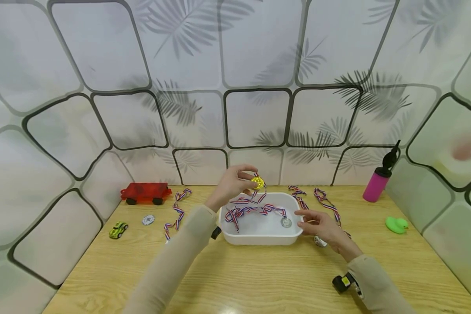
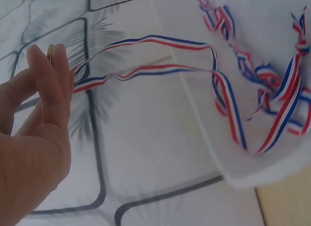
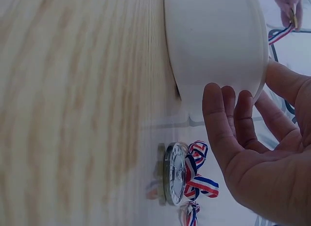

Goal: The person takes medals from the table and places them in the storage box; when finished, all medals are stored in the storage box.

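Above the back left of a white plastic tub point(image 1: 261, 240), my left hand point(image 1: 232, 184) pinches a gold medal point(image 1: 257, 182) between thumb and fingers. Its red, white and blue ribbon point(image 2: 155, 40) trails down into the tub. Inside lie a silver medal point(image 1: 285, 222) and more striped ribbon point(image 1: 241, 212). My right hand point(image 1: 322, 226) holds the tub's right end, with fingers against the outer wall and the thumb at the rim, as the right wrist view shows. Below that hand, another silver medal point(image 3: 176, 173) with a bunched ribbon point(image 3: 197, 175) is on the table.
Left of the tub are a striped ribbon point(image 1: 179, 211), a white round chip point(image 1: 148, 220), a red toy vehicle point(image 1: 146, 192) and a green-yellow toy car point(image 1: 118, 230). To the right are another ribbon point(image 1: 327, 204), a pink hand pump point(image 1: 377, 185) and a green duck point(image 1: 396, 225).
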Motion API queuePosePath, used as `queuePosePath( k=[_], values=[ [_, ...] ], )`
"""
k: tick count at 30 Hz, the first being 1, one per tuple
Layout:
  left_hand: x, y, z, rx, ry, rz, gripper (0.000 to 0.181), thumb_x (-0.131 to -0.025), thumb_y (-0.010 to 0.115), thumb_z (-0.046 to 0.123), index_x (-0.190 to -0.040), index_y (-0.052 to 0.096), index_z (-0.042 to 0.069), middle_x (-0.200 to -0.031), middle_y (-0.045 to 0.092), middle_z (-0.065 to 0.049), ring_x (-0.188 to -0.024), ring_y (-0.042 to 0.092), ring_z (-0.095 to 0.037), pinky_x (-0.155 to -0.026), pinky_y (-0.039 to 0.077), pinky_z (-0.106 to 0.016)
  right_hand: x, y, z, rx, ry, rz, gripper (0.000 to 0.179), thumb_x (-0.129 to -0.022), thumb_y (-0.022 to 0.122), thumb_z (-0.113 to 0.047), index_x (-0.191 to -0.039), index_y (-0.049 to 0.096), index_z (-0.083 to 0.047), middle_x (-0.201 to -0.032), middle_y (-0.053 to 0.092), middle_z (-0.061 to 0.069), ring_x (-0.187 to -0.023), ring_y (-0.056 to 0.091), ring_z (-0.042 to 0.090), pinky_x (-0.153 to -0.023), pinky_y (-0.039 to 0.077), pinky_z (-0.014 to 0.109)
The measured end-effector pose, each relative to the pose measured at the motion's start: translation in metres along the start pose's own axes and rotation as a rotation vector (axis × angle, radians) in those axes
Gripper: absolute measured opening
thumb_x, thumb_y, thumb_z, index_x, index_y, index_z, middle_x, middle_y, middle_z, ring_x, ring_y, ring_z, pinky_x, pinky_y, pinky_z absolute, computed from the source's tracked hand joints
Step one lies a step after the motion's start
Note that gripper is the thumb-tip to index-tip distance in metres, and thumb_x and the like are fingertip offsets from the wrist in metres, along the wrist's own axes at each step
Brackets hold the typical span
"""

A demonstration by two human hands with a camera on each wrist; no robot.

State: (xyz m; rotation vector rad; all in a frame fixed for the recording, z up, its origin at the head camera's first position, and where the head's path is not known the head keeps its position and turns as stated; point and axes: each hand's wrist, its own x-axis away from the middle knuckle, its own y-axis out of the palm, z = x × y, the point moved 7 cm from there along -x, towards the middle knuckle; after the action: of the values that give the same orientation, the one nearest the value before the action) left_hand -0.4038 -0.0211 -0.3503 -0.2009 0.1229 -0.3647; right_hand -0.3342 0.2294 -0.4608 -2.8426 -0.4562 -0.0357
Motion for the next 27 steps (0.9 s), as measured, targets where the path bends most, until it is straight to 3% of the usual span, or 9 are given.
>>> queuePosePath(
  k=[6,12,14,20,27],
  values=[
    [-0.005,0.025,-0.019,0.009,-0.039,-0.048,0.032,-0.086,0.068,-0.006,-0.117,0.063,0.003,-0.107,0.069,-0.02,-0.087,0.072,-0.035,-0.066,0.061,-0.036,0.0,0.0,0.0,0.019,0.018,0.009,0.056,-0.095,0.066,-0.02,-0.141,0.047,0.005,-0.111,0.054,0.018,-0.094,0.062,0.02,-0.084,0.059,0.04],
    [-0.007,0.044,-0.035,-0.074,-0.023,-0.054,0.023,-0.086,0.069,-0.005,-0.108,0.069,-0.001,-0.108,0.068,-0.017,-0.077,0.068,-0.024,-0.068,0.061,-0.039,-0.001,0.0,0.001,0.026,0.029,0.012,0.056,-0.095,0.066,-0.022,-0.141,0.047,0.004,-0.116,0.055,0.019,-0.097,0.061,0.022,-0.084,0.059,0.039],
    [-0.007,0.048,-0.041,-0.083,-0.041,-0.051,0.021,-0.086,0.07,-0.004,-0.106,0.07,-0.001,-0.106,0.069,-0.015,-0.073,0.066,-0.019,-0.067,0.061,-0.038,-0.001,0.0,0.001,0.028,0.028,0.01,0.056,-0.095,0.066,-0.022,-0.141,0.047,0.004,-0.116,0.055,0.019,-0.096,0.062,0.022,-0.084,0.059,0.04],
    [-0.009,0.06,-0.065,-0.037,-0.15,-0.052,0.021,-0.085,0.068,-0.007,-0.106,0.07,-0.003,-0.097,0.068,-0.013,-0.07,0.066,-0.021,-0.066,0.061,-0.032,-0.001,0.001,0.001,0.025,0.023,0.004,0.056,-0.095,0.066,-0.021,-0.141,0.046,0.004,-0.112,0.055,0.018,-0.095,0.061,0.021,-0.085,0.059,0.04],
    [-0.009,0.074,-0.082,-0.059,-0.169,-0.079,0.025,-0.081,0.065,-0.017,-0.104,0.068,-0.007,-0.089,0.065,-0.014,-0.065,0.064,-0.017,-0.065,0.06,-0.03,0.0,0.001,0.0,0.014,0.009,0.0,0.056,-0.095,0.065,-0.019,-0.142,0.045,0.005,-0.114,0.054,0.02,-0.095,0.061,0.021,-0.085,0.058,0.04]
  ],
)
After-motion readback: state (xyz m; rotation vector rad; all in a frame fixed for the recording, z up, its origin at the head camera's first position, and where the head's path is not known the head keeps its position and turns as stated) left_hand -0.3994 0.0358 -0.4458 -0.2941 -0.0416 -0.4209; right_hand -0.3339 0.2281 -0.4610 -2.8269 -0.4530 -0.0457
